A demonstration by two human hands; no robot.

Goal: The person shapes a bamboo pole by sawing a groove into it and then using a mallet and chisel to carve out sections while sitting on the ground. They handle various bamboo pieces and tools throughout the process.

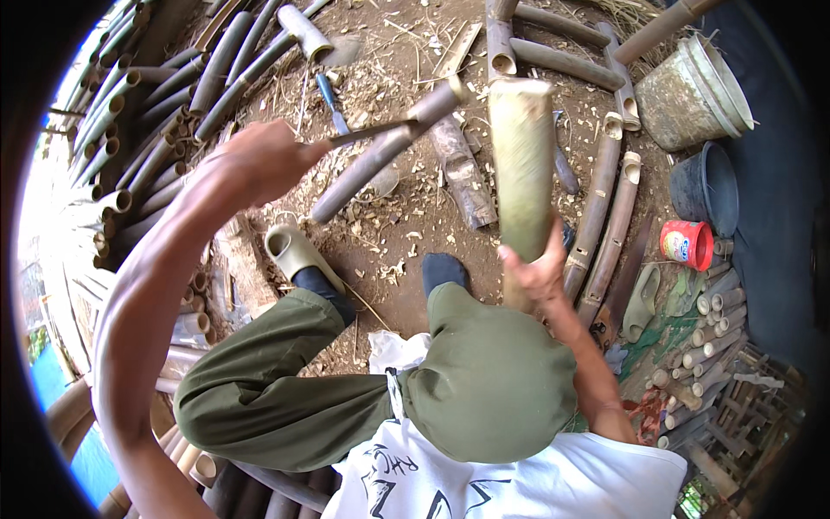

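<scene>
My left hand [265, 162] is closed around the end of a slim dark chisel [373, 133]. Its far end meets the upper side of a brown bamboo tube [367, 173], which slants across the ground ahead of me. The handle is hidden inside my fist. My right hand [538, 270] is wrapped round a thick, pale green-and-cream wooden club [522, 160], raised close to the camera with its broad end away from me. The club is apart from the chisel and slightly blurred. Part of its lower end is hidden by my fingers.
A blue-handled tool [326, 92] lies ahead, near stacked bamboo tubes [160, 112] on the left. At right are notched bamboo pieces [596, 208], a saw [624, 277], a grey bucket [683, 104], a dark bucket [692, 186] and a red tub [687, 245]. Wood chips cover the ground.
</scene>
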